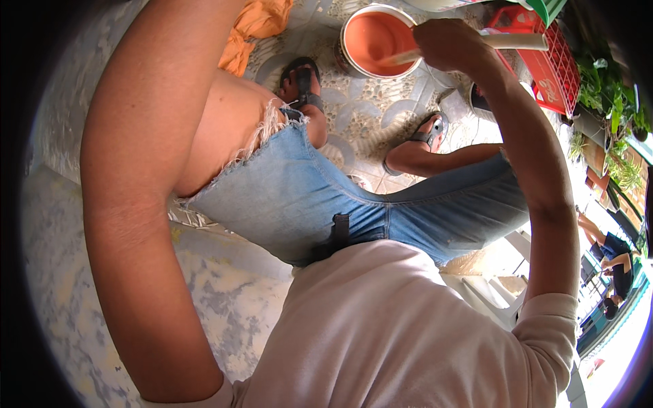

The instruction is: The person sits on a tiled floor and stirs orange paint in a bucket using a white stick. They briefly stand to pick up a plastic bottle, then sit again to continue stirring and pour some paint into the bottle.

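As the head view shows, our right hand [445,45] holds, in tightly curled fingers [424,49], a pale stick [514,42] crossing the right rim of the bucket [345,62] of orange paint [367,35] on the patterned floor [348,102]; our left hand being out of frame, we cannot tell its grip.

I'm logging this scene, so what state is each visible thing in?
Bucket: open, holding orange liquid.
Pale stick: tip in the liquid.
Right hand: closed around the stick.
Orange cloth: crumpled.
Denim shorts: left hem frayed.
Sandals: worn.
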`<state>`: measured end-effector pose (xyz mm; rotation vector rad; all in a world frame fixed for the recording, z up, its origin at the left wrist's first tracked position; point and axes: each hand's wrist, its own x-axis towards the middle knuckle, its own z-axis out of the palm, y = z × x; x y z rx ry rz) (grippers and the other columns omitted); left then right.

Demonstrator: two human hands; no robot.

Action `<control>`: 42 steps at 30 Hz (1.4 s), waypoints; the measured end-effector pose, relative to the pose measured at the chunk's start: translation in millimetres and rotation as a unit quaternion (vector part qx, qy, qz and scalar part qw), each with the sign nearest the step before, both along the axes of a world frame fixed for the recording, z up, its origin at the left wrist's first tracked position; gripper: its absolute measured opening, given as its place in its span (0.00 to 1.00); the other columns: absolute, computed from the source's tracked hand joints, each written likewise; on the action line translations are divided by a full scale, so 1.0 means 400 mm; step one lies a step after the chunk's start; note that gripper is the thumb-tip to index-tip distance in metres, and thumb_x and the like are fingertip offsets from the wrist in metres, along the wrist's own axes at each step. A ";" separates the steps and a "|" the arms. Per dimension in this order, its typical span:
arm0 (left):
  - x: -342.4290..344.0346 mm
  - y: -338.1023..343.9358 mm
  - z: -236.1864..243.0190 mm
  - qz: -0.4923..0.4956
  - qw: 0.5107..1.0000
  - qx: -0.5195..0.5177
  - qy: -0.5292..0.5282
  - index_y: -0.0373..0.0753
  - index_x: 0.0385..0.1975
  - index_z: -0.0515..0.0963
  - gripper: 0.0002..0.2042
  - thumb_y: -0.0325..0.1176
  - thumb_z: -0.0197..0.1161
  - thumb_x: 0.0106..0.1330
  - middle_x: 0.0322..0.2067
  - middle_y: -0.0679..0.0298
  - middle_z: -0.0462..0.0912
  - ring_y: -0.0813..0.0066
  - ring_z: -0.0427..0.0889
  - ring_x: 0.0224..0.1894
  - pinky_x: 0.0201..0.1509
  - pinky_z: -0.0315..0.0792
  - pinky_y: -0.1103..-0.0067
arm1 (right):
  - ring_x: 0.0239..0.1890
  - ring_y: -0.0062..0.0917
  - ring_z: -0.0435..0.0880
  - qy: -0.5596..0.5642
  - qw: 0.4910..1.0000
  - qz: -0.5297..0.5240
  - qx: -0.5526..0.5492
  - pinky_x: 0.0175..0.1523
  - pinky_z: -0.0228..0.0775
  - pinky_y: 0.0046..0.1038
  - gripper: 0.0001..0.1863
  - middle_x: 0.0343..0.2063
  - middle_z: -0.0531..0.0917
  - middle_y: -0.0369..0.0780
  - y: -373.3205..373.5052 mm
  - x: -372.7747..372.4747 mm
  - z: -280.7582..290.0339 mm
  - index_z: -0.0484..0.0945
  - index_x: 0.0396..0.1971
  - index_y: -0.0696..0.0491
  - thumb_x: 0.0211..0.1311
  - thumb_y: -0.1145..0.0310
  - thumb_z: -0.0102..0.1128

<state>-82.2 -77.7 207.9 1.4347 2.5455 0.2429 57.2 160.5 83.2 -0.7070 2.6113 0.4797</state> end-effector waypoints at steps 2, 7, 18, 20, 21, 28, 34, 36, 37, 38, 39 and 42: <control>0.011 -0.004 0.003 0.022 0.999 -0.019 -0.015 0.34 0.38 0.88 0.10 0.32 0.70 0.59 0.37 0.52 0.91 0.56 0.90 0.42 0.46 0.82 0.66 | 0.43 0.42 0.92 0.039 0.998 -0.039 -0.023 0.49 0.84 0.44 0.08 0.37 0.91 0.45 -0.019 -0.006 -0.003 0.86 0.38 0.53 0.65 0.69 0.61; -0.001 -0.002 -0.006 -0.016 1.000 0.020 0.002 0.34 0.38 0.88 0.10 0.32 0.70 0.60 0.36 0.52 0.91 0.57 0.90 0.42 0.46 0.82 0.66 | 0.42 0.41 0.92 0.059 0.998 -0.037 0.004 0.50 0.83 0.44 0.06 0.35 0.90 0.45 0.044 -0.015 0.005 0.85 0.34 0.55 0.64 0.70 0.61; 0.001 -0.010 -0.011 -0.010 1.000 0.014 -0.003 0.34 0.37 0.88 0.10 0.32 0.70 0.59 0.36 0.52 0.91 0.58 0.90 0.41 0.45 0.82 0.66 | 0.45 0.40 0.92 0.053 0.997 -0.056 -0.008 0.51 0.83 0.45 0.06 0.38 0.90 0.48 0.006 -0.011 0.005 0.86 0.36 0.55 0.62 0.71 0.63; -0.002 -0.002 -0.005 -0.028 0.999 0.021 0.011 0.34 0.37 0.88 0.10 0.32 0.70 0.59 0.36 0.52 0.91 0.58 0.90 0.41 0.45 0.82 0.66 | 0.45 0.41 0.91 0.023 0.999 -0.043 0.002 0.52 0.83 0.46 0.07 0.39 0.90 0.48 0.034 -0.005 0.019 0.85 0.37 0.55 0.63 0.71 0.63; -0.003 0.001 -0.003 -0.014 1.000 0.008 0.009 0.34 0.37 0.88 0.10 0.32 0.70 0.59 0.36 0.52 0.91 0.58 0.90 0.41 0.45 0.82 0.66 | 0.45 0.41 0.91 0.005 0.999 -0.036 0.006 0.52 0.83 0.46 0.07 0.39 0.90 0.48 0.033 -0.004 0.010 0.85 0.38 0.55 0.63 0.71 0.63; 0.011 0.013 0.006 0.000 1.000 -0.004 -0.004 0.34 0.38 0.88 0.09 0.31 0.70 0.60 0.36 0.52 0.91 0.57 0.90 0.41 0.45 0.82 0.66 | 0.27 0.35 0.91 0.182 0.979 0.074 -0.056 0.33 0.83 0.40 0.06 0.24 0.88 0.43 0.033 -0.014 -0.048 0.86 0.28 0.53 0.59 0.67 0.68; -0.001 0.019 0.004 -0.008 1.000 0.008 0.002 0.35 0.38 0.88 0.09 0.31 0.71 0.60 0.36 0.51 0.91 0.56 0.90 0.42 0.45 0.81 0.65 | 0.45 0.41 0.92 -0.015 0.998 -0.068 0.008 0.52 0.83 0.47 0.08 0.38 0.91 0.46 0.017 -0.028 0.020 0.86 0.38 0.55 0.65 0.69 0.61; 0.003 0.013 0.002 0.006 1.000 0.006 -0.002 0.36 0.38 0.88 0.09 0.31 0.71 0.59 0.36 0.51 0.91 0.55 0.90 0.42 0.46 0.81 0.65 | 0.45 0.41 0.92 -0.043 0.996 -0.072 -0.009 0.52 0.83 0.47 0.08 0.38 0.91 0.46 -0.022 -0.021 0.005 0.87 0.38 0.54 0.66 0.68 0.61; 0.001 0.019 0.003 -0.007 1.000 -0.002 0.008 0.36 0.37 0.88 0.09 0.31 0.72 0.58 0.36 0.51 0.91 0.55 0.90 0.42 0.45 0.81 0.65 | 0.45 0.41 0.92 -0.008 0.997 -0.074 -0.026 0.52 0.83 0.47 0.08 0.38 0.91 0.46 -0.021 -0.015 -0.001 0.87 0.39 0.54 0.66 0.68 0.61; -0.001 0.031 0.005 -0.019 1.000 -0.011 0.018 0.37 0.37 0.88 0.09 0.30 0.72 0.58 0.36 0.52 0.91 0.55 0.90 0.42 0.45 0.81 0.65 | 0.45 0.41 0.92 0.026 0.996 -0.076 -0.043 0.52 0.83 0.47 0.09 0.38 0.91 0.46 -0.022 -0.012 -0.007 0.87 0.39 0.54 0.66 0.68 0.61; -0.002 0.047 0.006 -0.032 0.999 -0.020 0.028 0.37 0.37 0.89 0.09 0.30 0.72 0.57 0.36 0.52 0.91 0.55 0.90 0.42 0.45 0.81 0.65 | 0.45 0.42 0.92 0.061 0.993 -0.077 -0.061 0.52 0.83 0.47 0.09 0.38 0.91 0.46 -0.020 -0.010 -0.012 0.86 0.39 0.54 0.66 0.68 0.61; 0.001 0.102 0.018 -0.055 0.997 0.024 0.053 0.37 0.37 0.89 0.09 0.30 0.72 0.57 0.37 0.52 0.91 0.55 0.90 0.42 0.44 0.82 0.65 | 0.45 0.41 0.92 0.040 0.995 -0.091 -0.005 0.52 0.83 0.46 0.09 0.38 0.91 0.46 0.027 0.010 -0.010 0.86 0.40 0.53 0.65 0.69 0.62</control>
